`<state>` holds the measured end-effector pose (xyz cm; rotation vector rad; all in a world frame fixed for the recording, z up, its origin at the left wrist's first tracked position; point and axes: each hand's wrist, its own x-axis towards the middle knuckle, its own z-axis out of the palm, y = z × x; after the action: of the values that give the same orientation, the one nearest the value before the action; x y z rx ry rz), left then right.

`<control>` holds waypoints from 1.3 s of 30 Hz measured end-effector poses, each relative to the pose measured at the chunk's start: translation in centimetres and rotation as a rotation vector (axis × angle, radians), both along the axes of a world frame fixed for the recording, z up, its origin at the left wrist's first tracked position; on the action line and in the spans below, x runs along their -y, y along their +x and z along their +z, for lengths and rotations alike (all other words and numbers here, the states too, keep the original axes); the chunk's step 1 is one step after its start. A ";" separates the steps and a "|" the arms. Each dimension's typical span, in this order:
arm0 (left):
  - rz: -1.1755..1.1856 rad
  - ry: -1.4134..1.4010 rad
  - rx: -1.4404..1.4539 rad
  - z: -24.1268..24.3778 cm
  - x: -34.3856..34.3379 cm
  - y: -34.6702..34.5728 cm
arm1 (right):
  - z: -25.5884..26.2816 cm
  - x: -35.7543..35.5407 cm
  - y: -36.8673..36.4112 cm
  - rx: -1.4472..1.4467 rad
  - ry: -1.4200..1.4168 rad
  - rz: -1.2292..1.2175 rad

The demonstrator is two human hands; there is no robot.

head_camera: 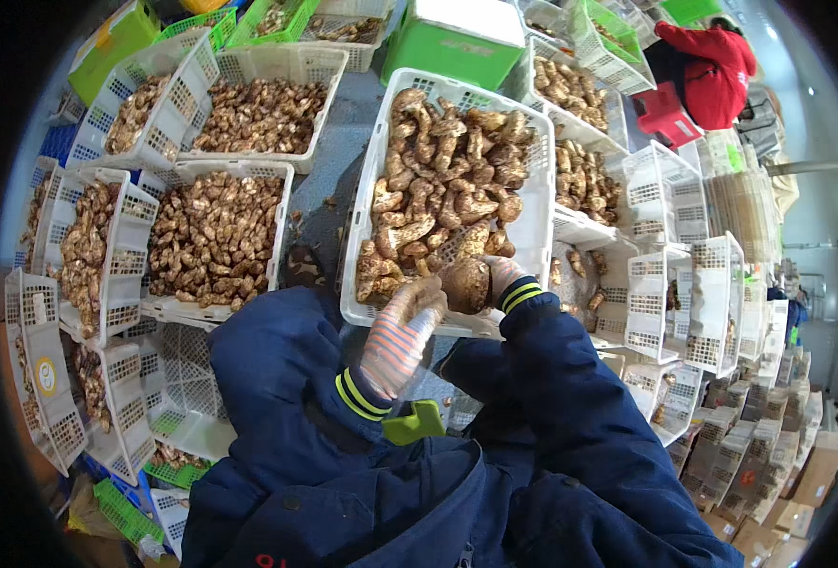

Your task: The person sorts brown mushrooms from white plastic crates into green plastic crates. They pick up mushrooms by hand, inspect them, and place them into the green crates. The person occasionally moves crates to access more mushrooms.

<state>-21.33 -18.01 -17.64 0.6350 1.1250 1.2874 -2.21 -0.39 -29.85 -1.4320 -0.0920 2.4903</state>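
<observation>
A large brown mushroom (467, 284) with a broad cap is held over the near edge of a white plastic crate (548, 199). My right hand (504, 275), in a striped glove, grips it from the right side. Beside the cap on the left is my left hand (404, 330), in a striped glove with a soiled palm; its fingertips are near or touching the mushroom, and I cannot tell whether they hold anything. Many thick-stemmed mushrooms (447, 163) lie piled in the crate, mostly at its left and far side.
Crates of smaller mushrooms (216, 234) stand on the left. More crates of mushrooms (585, 177) adjoin on the right. A green box with a white lid (454, 42) stands beyond the central crate. A person in a red jacket (717, 67) is at the upper right.
</observation>
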 end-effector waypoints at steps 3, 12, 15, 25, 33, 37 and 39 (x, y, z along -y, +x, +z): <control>0.046 -0.114 0.047 -1.0 -0.7 0.8 | -1.3 -0.1 1.8 0.196 0.618 0.272; -0.330 -0.063 0.722 3.1 -0.9 1.7 | 20.3 6.7 -2.3 0.031 1.427 0.125; -0.295 0.101 0.857 3.3 -0.2 2.2 | 23.1 9.3 -3.3 0.103 1.760 0.253; -0.041 0.067 1.064 3.6 -0.3 1.5 | 22.7 13.2 -0.8 0.455 1.761 0.009; 0.102 0.149 0.929 2.7 -0.9 1.3 | 21.2 16.2 -1.9 0.070 1.351 0.803; 0.128 0.136 0.910 3.4 -0.8 1.4 | 21.1 17.0 -2.6 -0.116 0.819 0.604; 0.119 0.121 0.883 2.6 -0.7 1.2 | 21.1 17.1 -2.5 -0.108 0.809 0.594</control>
<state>-20.14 -17.30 -15.02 0.0386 0.3578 1.5168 -4.74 -17.47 -8.76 -0.9874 -1.4911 2.4226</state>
